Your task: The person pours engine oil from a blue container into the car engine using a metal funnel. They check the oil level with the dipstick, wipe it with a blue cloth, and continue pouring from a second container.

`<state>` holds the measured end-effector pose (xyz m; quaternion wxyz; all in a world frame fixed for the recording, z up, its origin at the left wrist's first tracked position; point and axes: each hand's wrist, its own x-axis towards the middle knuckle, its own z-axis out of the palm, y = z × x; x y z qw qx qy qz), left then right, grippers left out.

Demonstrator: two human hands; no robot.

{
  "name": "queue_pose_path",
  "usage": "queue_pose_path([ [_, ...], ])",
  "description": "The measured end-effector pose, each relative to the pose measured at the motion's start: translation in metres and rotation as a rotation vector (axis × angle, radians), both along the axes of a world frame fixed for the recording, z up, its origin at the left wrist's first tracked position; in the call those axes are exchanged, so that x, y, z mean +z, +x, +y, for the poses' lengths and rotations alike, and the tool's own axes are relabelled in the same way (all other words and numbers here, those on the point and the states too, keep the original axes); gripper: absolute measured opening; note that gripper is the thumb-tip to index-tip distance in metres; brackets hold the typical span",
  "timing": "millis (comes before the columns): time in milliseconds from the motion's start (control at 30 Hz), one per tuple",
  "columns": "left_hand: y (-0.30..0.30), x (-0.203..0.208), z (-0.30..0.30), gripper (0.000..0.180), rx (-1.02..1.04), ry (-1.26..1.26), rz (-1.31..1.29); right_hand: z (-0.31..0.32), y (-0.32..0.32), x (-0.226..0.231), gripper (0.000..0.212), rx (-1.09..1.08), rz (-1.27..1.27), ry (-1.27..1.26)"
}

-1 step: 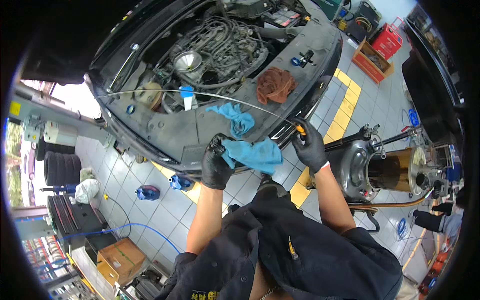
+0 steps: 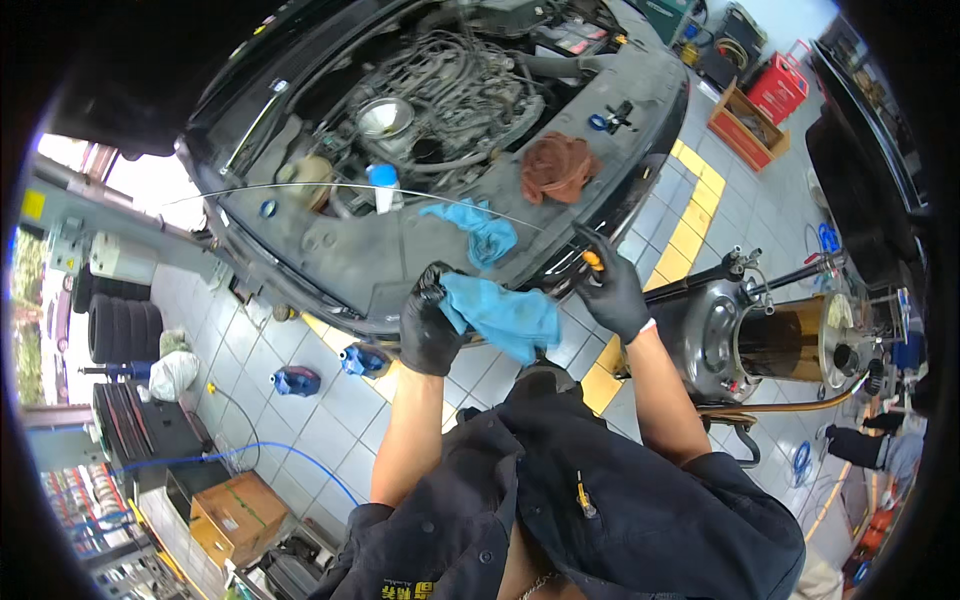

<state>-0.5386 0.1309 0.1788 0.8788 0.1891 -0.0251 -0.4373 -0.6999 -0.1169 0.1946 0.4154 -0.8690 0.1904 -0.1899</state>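
In my right hand (image 2: 614, 292), gloved in black, is the orange handle of an oil dipstick (image 2: 592, 261). Its long thin rod bows leftward over the front of an open engine bay. My left hand (image 2: 430, 325), also gloved, is closed on a blue cloth (image 2: 505, 315) that hangs toward the right hand. Just beyond lies a second blue cloth (image 2: 486, 235) on the car's black front panel (image 2: 350, 260), with a brown cloth (image 2: 558, 168) to its right. A blue-capped white bottle (image 2: 385, 190) stands left of the cloths. A metal funnel (image 2: 385, 118) sits in the engine.
Two blue jugs (image 2: 365, 360) stand on the tiled floor below the bumper. To my right is a dark tank (image 2: 700, 335) with a amber-coloured cylinder (image 2: 785, 337). A wooden box (image 2: 745, 125) and red case (image 2: 778, 88) lie farther off. A blue hose (image 2: 290, 450) crosses the floor at left.
The dipstick has shifted slightly left with my right hand, and its rod is blurred. My left hand still grips the blue cloth; the view has moved a little.
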Motion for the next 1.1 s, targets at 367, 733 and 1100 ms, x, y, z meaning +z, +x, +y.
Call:
queue_pose_path([
  [367,-0.043,0.055,0.221,0.024,0.268,0.824,-1.284,0.258,0.054,0.012,0.048,0.621,0.051,1.022],
  [733,-0.092,-0.033,0.311,0.075,-0.009,-0.135,0.080,0.330,0.046,0.017,0.050,0.780,0.237,1.014],
  [1100,-0.094,-0.040,0.281,0.014,0.559,0.235,-0.613,0.299,-0.027,0.007,0.030,0.498,0.196,0.138],
])
